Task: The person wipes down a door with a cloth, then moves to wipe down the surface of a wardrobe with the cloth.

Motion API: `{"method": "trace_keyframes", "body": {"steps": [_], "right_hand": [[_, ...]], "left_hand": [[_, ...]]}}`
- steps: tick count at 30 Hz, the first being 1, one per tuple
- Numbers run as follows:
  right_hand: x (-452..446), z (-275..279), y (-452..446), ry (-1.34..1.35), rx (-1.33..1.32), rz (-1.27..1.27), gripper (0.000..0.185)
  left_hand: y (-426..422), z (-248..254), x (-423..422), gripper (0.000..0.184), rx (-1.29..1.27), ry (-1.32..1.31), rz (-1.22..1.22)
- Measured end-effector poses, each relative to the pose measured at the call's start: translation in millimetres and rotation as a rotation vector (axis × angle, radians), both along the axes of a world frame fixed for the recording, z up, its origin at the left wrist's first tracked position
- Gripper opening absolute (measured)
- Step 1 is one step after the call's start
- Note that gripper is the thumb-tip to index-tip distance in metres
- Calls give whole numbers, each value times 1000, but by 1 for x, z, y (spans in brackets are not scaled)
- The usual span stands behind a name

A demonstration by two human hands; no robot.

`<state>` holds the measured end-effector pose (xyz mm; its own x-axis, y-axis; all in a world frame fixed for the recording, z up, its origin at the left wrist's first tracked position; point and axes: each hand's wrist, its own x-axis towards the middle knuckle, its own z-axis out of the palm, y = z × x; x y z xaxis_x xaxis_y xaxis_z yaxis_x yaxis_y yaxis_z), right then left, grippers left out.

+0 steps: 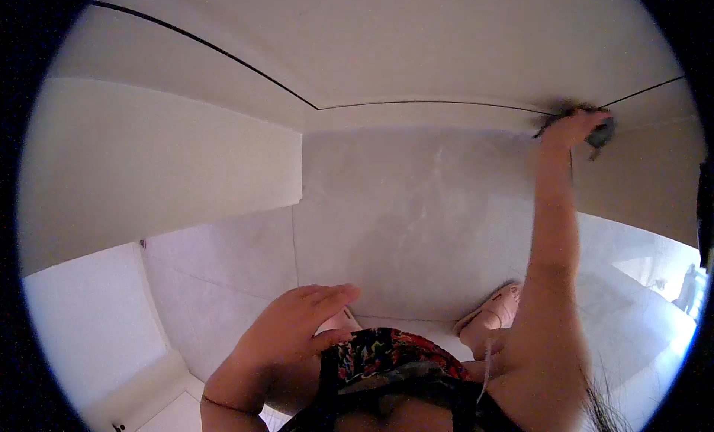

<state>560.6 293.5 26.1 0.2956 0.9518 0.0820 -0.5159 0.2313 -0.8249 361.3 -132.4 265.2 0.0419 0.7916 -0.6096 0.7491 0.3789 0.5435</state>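
My right hand (567, 129) reaches far forward on the right, its fingers closed on a dark grey cloth (600, 134). The cloth is crumpled, with ends sticking out on both sides of the hand, and motion blurs it somewhat. It lies against the pale wall panel (461, 53), where a thin black line runs into the right-hand corner. Close to my body, my left hand (297, 320) hovers above my lap with fingers stretched out and nothing in them.
Grey tiled floor (401, 209) spreads below, between a pale side wall (163, 164) on the left and another (632, 179) on the right. My feet in pink shoes (494, 309) stand near the bottom. A white panel (97, 313) is at the lower left.
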Motion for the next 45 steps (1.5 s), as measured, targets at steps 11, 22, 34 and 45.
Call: {"method": "trace_keyframes", "body": {"steps": [11, 22, 34, 45], "right_hand": [[25, 94, 10, -975, 557, -436, 57], [85, 42, 3, -1148, 313, -307, 54], [79, 4, 7, -1250, 194, -188, 50], [40, -45, -4, -1225, 97, -71, 48]], "left_hand": [[23, 26, 41, 52, 38, -3, -18], [29, 22, 19, 54, 42, -128, -129], [43, 5, -22, 58, 207, -133, -146], [22, 36, -30, 57, 127, -178, -95]]}}
